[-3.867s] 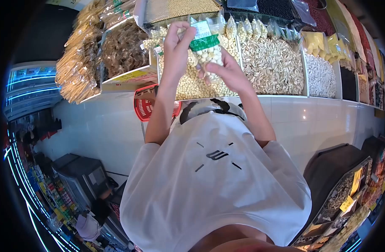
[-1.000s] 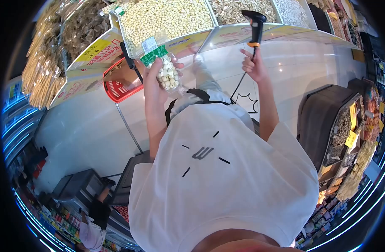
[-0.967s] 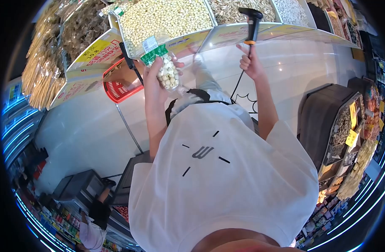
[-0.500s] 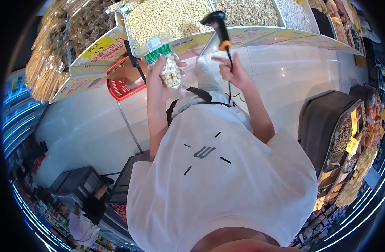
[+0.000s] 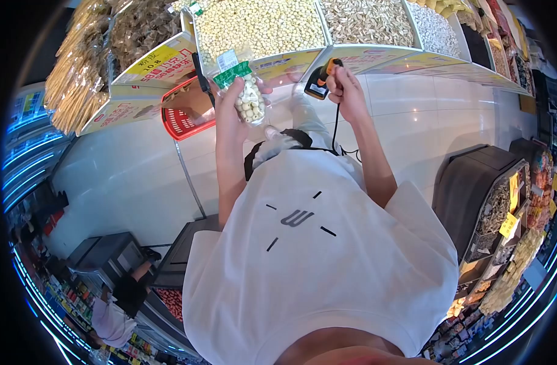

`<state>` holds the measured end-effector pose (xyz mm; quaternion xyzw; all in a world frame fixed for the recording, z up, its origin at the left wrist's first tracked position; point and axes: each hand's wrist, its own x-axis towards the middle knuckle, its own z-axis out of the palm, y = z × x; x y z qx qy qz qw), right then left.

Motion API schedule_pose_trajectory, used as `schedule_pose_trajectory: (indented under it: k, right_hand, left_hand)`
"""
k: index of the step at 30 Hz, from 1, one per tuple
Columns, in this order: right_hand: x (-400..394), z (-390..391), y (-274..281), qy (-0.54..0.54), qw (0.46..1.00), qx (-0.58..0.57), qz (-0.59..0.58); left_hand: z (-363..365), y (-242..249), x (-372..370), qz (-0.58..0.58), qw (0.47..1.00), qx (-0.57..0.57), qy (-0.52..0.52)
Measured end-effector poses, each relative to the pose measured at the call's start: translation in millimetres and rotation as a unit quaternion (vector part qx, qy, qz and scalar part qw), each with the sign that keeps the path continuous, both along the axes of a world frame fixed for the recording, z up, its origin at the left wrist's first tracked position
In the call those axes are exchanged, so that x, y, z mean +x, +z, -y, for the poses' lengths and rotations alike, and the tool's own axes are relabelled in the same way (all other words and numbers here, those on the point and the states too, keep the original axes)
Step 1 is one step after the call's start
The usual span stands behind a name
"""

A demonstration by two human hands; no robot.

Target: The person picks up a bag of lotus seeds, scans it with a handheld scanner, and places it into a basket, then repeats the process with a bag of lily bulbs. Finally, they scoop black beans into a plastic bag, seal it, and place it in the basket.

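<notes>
A counter [image 5: 376, 59] of dried goods turns its front edge toward the person. A red basket [image 5: 182, 121] stands below that edge, toward the left. Before the same edge, the left hand [image 5: 228, 100] clasps a green-banded bag [image 5: 252, 102] of pale pieces; the right hand [image 5: 349, 96] grips a scanner [image 5: 317, 86].

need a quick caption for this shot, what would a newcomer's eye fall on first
Probably the white shirt, which fills the lower middle of the view. Above it, the left hand holds a clear packet with a green band, and the right hand grips a black-and-orange scanner. A red basket also stands out, left of the packet.
</notes>
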<state>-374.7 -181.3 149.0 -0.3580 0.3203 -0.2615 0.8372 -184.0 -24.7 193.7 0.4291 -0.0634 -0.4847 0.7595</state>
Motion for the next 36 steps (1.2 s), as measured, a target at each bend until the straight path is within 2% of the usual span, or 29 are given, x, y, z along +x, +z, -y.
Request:
schedule_pose_trajectory:
  k: [3,5,6,7,8,9,10,11,13,14,15,16,17,18,19,21,22,23,24,25,27,29,31,33,36]
  right_hand:
    - [-5.8,2.0,0.7,-0.003,1.000,-0.006,-0.005]
    - [-6.4,-0.2,9.6,0.023,0.999,-0.043,-0.010]
    - [-5.8,-3.7,14.7,0.034,0.994,-0.093,-0.036]
    - [-5.4,-6.7,18.1,0.047,0.987,-0.144,-0.062]
    - [-6.7,-9.6,21.3,0.048,0.987,-0.142,-0.063]
    - [-8.9,-12.5,24.9,0.097,0.981,-0.152,-0.069]
    - [-10.9,-16.4,27.5,0.147,0.973,-0.163,-0.073]
    - [-11.9,-23.9,29.0,0.147,0.973,-0.161,-0.073]
    - [-11.1,-40.8,28.1,0.186,0.913,-0.349,-0.096]
    - [-13.2,-45.9,20.8,0.189,0.899,-0.384,-0.088]
    - [-14.1,-50.7,19.4,0.187,0.900,-0.383,-0.091]
    - [-14.5,-55.3,19.2,0.228,0.882,-0.401,-0.100]
    - [-15.6,-59.3,17.5,0.266,0.863,-0.415,-0.110]
    - [-17.3,-58.6,12.9,0.311,0.848,-0.405,-0.143]
    - [-15.7,-58.0,11.9,0.307,0.850,-0.403,-0.144]
    - [-9.9,-55.9,10.4,0.232,0.930,-0.263,-0.110]
    - [-4.6,-51.5,7.8,0.233,0.930,-0.262,-0.111]
    - [4.0,-41.4,2.4,0.195,0.975,-0.085,-0.063]
    - [14.5,-30.4,-4.4,0.148,0.984,0.096,-0.012]
    - [25.8,-19.4,-18.5,0.149,0.984,0.097,-0.011]
    - [48.8,5.6,-64.3,0.118,0.979,0.016,-0.168]
    - [73.0,38.1,-115.4,0.094,0.981,0.021,-0.168]
    - [96.6,68.0,-163.9,0.089,0.962,-0.083,-0.244]
    - [110.0,93.5,-165.7,0.155,0.863,-0.335,-0.345]
    - [122.1,121.6,-156.6,0.205,0.855,-0.305,-0.366]
  left_hand:
    - [-2.4,-6.4,6.4,0.036,0.999,0.015,-0.023]
    - [-4.1,-25.7,15.1,-0.056,0.992,-0.046,-0.105]
    - [-0.5,-29.8,10.2,-0.057,0.992,-0.044,-0.106]
    - [5.9,-34.4,1.6,-0.149,0.978,-0.083,-0.124]
    - [12.1,-40.0,-6.8,-0.240,0.953,-0.121,-0.140]
    - [19.6,-47.0,-14.0,-0.241,0.953,-0.121,-0.138]
    - [28.0,-55.2,-19.9,-0.340,0.891,-0.231,-0.191]
    - [31.7,-62.0,-21.2,-0.404,0.843,-0.291,-0.205]
    - [40.7,-65.6,-24.1,-0.521,0.722,-0.382,-0.248]
    - [40.6,-67.0,-24.8,-0.408,0.832,-0.306,-0.218]
    - [41.7,-58.2,-25.5,-0.281,0.916,-0.221,-0.183]
    - [42.1,-50.1,-23.7,-0.222,0.941,-0.208,-0.147]
    - [37.7,-55.1,-18.5,-0.247,0.942,-0.194,-0.117]
    - [28.7,-68.8,-13.1,-0.223,0.953,-0.170,-0.119]
    - [24.9,-73.9,-6.4,-0.196,0.962,-0.150,-0.120]
    - [15.1,-74.9,4.2,-0.170,0.964,-0.140,-0.148]
    - [10.0,-72.5,4.3,-0.145,0.965,-0.130,-0.173]
    - [7.9,-72.0,1.7,-0.146,0.966,-0.129,-0.172]
    - [5.8,-72.2,-0.6,-0.135,0.966,-0.149,-0.161]
    - [4.1,-72.0,-1.2,-0.124,0.966,-0.169,-0.150]
    - [-0.3,-71.9,-0.2,-0.121,0.968,-0.161,-0.147]
    - [-8.0,-76.6,-2.1,-0.150,0.969,-0.160,-0.110]
    - [-14.6,-70.7,-5.2,-0.152,0.975,-0.143,-0.081]
    - [-16.8,-66.6,-5.1,-0.163,0.981,-0.093,-0.038]
    - [-23.1,-70.9,-6.9,-0.155,0.979,-0.132,-0.025]
